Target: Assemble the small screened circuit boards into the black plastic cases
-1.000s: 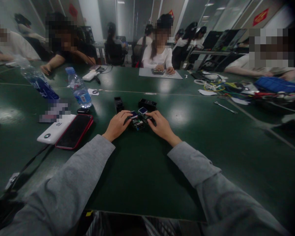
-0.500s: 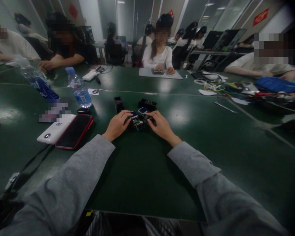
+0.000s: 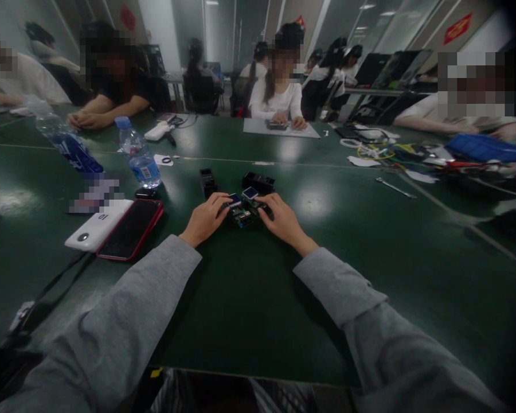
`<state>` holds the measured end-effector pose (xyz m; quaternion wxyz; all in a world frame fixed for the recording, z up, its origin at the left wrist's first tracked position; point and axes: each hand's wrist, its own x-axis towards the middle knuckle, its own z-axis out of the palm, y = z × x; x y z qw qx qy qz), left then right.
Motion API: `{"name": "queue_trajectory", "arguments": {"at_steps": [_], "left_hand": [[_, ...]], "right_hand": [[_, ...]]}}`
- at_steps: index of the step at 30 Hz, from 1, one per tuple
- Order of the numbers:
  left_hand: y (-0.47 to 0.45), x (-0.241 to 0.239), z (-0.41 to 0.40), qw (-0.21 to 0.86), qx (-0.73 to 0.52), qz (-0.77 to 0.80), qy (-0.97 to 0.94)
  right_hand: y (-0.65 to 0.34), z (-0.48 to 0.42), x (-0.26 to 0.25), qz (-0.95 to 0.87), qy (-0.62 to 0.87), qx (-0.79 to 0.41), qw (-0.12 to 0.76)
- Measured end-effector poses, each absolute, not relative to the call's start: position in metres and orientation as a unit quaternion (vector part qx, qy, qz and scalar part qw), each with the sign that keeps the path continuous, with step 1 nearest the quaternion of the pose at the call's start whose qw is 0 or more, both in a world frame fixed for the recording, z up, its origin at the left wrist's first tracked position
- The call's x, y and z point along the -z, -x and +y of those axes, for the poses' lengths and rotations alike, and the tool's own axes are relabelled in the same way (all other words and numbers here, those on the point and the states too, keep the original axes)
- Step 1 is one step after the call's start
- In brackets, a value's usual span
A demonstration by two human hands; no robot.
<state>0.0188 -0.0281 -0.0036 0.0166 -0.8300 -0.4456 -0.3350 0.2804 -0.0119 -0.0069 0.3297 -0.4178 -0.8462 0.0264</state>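
Two small circuit boards with square screens lie close together on the table in the head view. The left screen (image 3: 234,200) and the right screen (image 3: 250,193) both face up, and green circuitry (image 3: 241,217) shows below them. My left hand (image 3: 204,219) pinches the left board at its outer side, fingers curled over its edge. On the other side, my right hand (image 3: 281,222) has thumb and fingers closed on the right board. Just beyond my hands are two black plastic housings, one upright-looking (image 3: 207,182) and one lying sideways (image 3: 258,182).
To the left are a red-cased phone (image 3: 131,229), a white power bank (image 3: 95,226), a water bottle (image 3: 138,155) and a larger bottle (image 3: 71,140). A wrench (image 3: 395,188) and tangled cables (image 3: 380,150) lie right. A person opposite works on a grey mat (image 3: 258,127).
My hands and the boards stay practically where they were. Across the table at the left, a person in dark clothing has shifted their arms slightly.
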Motion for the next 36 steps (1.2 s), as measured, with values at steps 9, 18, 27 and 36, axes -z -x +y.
{"name": "queue_trajectory", "arguments": {"at_steps": [9, 18, 27, 36], "left_hand": [[-0.0192, 0.0048, -0.0284, 0.021, 0.340, -0.445, 0.828], [-0.0189, 0.0040, -0.0288, 0.014, 0.331, -0.452, 0.828], [-0.0196, 0.0049, -0.0287, 0.009, 0.332, -0.454, 0.827], [-0.0190, 0.0038, -0.0299, -0.002, 0.323, -0.457, 0.829]], "right_hand": [[-0.2809, -0.0128, 0.0055, -0.847, 0.422, -0.029, 0.322], [-0.2803, -0.0109, 0.0080, -0.848, 0.418, -0.025, 0.326], [-0.2793, -0.0136, 0.0052, -0.844, 0.424, -0.036, 0.326], [-0.2806, -0.0119, 0.0069, -0.846, 0.425, -0.034, 0.321]]}}
